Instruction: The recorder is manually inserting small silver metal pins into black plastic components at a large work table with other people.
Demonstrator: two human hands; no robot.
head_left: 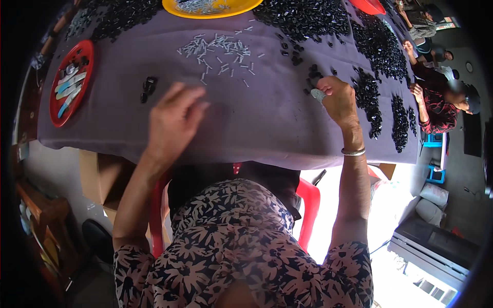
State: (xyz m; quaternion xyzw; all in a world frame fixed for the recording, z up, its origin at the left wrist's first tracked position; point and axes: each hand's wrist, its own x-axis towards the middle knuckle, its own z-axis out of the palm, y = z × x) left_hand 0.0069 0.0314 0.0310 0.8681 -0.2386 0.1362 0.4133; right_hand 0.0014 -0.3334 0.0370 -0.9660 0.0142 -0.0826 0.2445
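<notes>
My left hand is over the near part of the purple-covered table, its fingers smeared by motion. Whether it holds anything cannot be made out. A few small black pieces lie just left of it. On the right, my right hand is closed with curled fingers, and a whitish cover wraps one fingertip. Anything inside that hand is hidden. Loose black pieces lie right beside its fingers. Between and beyond the hands, thin silvery pins are scattered on the cloth.
At the far edge is a yellow tray with more pins. A red tray with several light-handled tools stands at left. Heaps of black pieces spread across the back and right. Other people sit along the right side.
</notes>
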